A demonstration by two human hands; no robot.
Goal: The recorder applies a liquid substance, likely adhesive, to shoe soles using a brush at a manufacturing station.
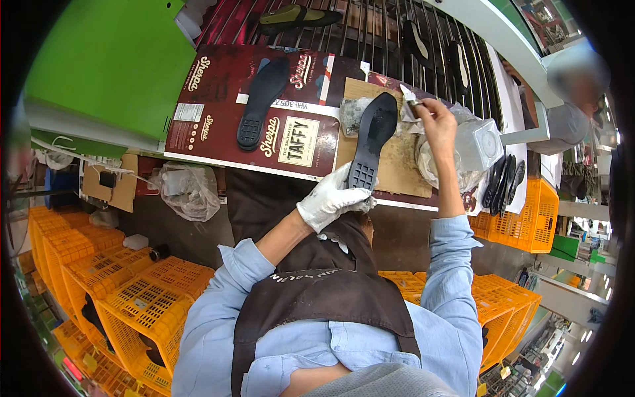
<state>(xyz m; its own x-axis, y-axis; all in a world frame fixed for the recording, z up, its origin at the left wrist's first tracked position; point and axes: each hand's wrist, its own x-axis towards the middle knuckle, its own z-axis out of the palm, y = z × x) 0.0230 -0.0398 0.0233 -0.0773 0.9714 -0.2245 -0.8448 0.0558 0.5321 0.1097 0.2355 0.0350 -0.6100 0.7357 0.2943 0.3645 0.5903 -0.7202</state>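
Observation:
My left hand (pixel 334 202), in a white glove, grips a black shoe sole (pixel 376 135) by its heel end, where a grid of square hollows shows. The sole tilts up above a brown cardboard sheet (pixel 403 169). My bare right hand (pixel 436 122) is closed around a small brush (pixel 410 98) with a pale tip, just right of the sole's toe and apart from it. A second black sole (pixel 263 99) lies to the left on a printed dark-red cardboard (pixel 228 126). By my right wrist stands a see-through plastic tub (pixel 481 144) amid crumpled plastic film.
Beyond the cardboard runs a roller rack (pixel 370 40) carrying an olive-and-black shoe part (pixel 297 18) and pale-topped soles (pixel 417 45). Several black soles (pixel 503 185) lean at the bench's right end. Orange crates (pixel 142 311) flank me; a green panel (pixel 112 66) rises at left. Another person is at far right.

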